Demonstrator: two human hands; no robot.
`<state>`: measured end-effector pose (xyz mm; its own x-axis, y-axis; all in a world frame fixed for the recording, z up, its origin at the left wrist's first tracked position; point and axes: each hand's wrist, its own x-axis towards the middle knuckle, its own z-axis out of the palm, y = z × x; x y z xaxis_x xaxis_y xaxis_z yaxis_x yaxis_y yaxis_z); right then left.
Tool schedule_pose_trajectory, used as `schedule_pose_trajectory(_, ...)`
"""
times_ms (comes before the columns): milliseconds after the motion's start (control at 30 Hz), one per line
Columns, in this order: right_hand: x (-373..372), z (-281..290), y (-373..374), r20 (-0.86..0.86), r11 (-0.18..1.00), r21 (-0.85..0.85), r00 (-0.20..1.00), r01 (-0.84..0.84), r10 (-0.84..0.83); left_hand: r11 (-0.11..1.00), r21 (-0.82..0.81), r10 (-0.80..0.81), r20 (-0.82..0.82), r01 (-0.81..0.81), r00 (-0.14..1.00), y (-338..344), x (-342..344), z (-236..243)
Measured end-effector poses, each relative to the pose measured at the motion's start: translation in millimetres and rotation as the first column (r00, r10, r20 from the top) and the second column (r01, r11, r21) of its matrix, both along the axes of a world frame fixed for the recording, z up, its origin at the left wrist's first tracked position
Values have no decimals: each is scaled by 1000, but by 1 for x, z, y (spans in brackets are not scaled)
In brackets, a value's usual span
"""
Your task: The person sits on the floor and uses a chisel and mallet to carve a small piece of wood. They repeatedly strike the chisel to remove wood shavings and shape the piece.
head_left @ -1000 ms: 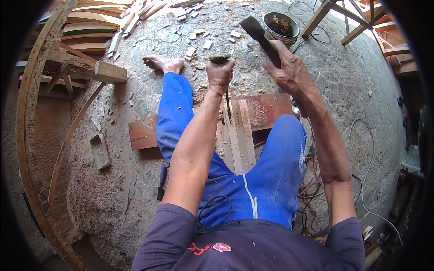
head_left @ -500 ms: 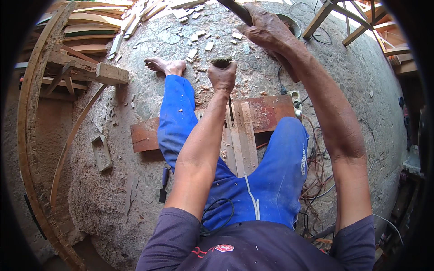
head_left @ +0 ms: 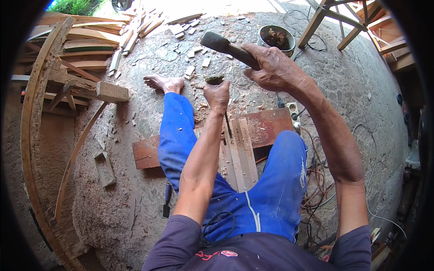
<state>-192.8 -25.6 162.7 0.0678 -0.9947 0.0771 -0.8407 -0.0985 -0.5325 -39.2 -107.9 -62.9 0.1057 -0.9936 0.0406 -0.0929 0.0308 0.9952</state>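
Observation:
My left hand (head_left: pixel 216 95) is wrapped round the handle of a chisel (head_left: pixel 227 123), which stands nearly upright. The handle's worn top pokes out above my fist. The blade's tip meets light wooden strips (head_left: pixel 238 151) lying between my legs, across a reddish-brown board (head_left: pixel 271 125). My right hand (head_left: pixel 276 70) grips a dark mallet (head_left: pixel 215 43) by its shaft. The mallet's head is in the air, just beyond the chisel's top and apart from it.
A second chisel (head_left: pixel 167 202) and a small open wooden box (head_left: pixel 105 169) lie on the floor at left. Beyond are scattered wood offcuts (head_left: pixel 190 71) and a bucket (head_left: pixel 276 39). A power strip (head_left: pixel 294 115) and tangled cables (head_left: pixel 316 180) are at right; a curved wooden frame (head_left: pixel 31 122) stands far left.
My right hand has come down and nearer, bringing the mallet's head into view beyond the chisel. The chisel stays upright in my left hand. The whole view has tilted slightly upward.

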Motion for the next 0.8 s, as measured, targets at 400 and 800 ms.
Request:
schedule_pose_trajectory(400,3,-11,-25,-134,999,-24,991,-29,26,994,-52,-99,-25,97,995,10,5,3)
schedule_pose_trajectory(800,-7,-66,93,216,992,99,971,84,-104,1000,-4,-12,214,13,977,-4,-2,0)
